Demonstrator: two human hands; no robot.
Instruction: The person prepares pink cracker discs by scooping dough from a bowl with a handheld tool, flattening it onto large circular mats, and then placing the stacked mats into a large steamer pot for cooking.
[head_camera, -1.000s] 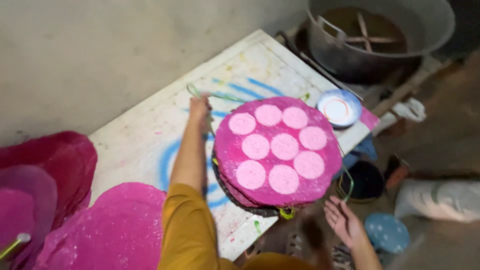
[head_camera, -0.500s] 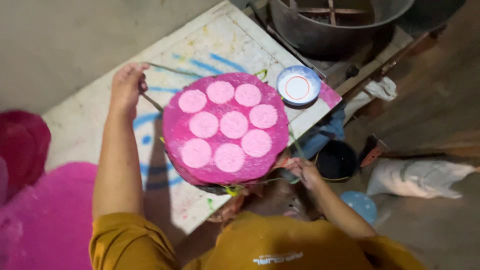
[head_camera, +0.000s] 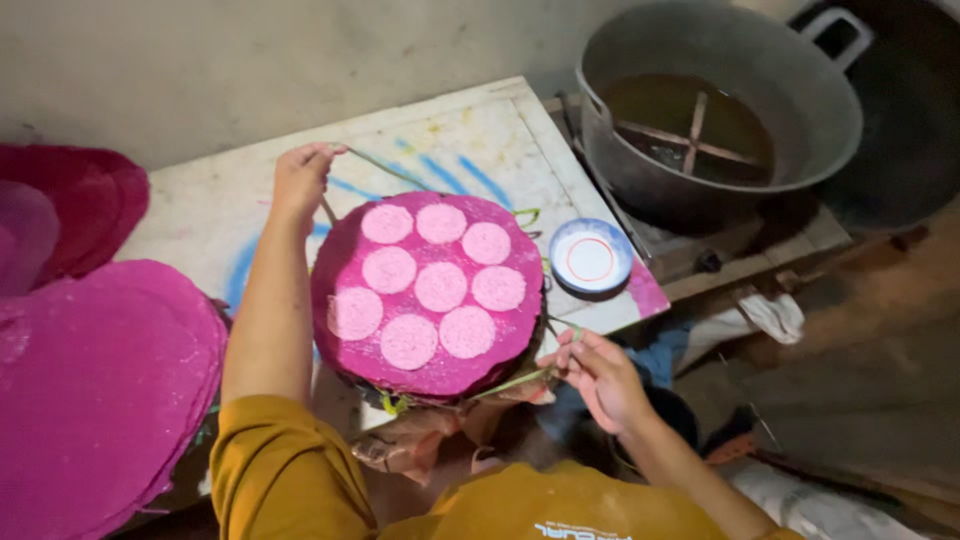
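A round magenta tray (head_camera: 345, 260) carries several pale pink discs (head_camera: 440, 286) and sits on a white board (head_camera: 200, 215) marked with blue paint. My left hand (head_camera: 300, 175) is raised at the tray's far left edge, pinching a thin green strip (head_camera: 385, 170) that runs toward the tray. My right hand (head_camera: 597, 375) is at the tray's near right edge, fingers closed on another green strip (head_camera: 515, 382) coming from under the tray. Both arms wear mustard-yellow sleeves.
A large grey metal pot (head_camera: 790, 90) with dark liquid and crossed sticks stands at the back right. A small white and blue bowl (head_camera: 590, 256) sits beside the tray. Stacks of magenta round sheets (head_camera: 95, 380) lie at the left. A pale wall runs behind.
My view has shifted, bringing the pot fully into sight. My left hand stays at the tray's far left edge; my right hand has closed on the green strip at the near right.
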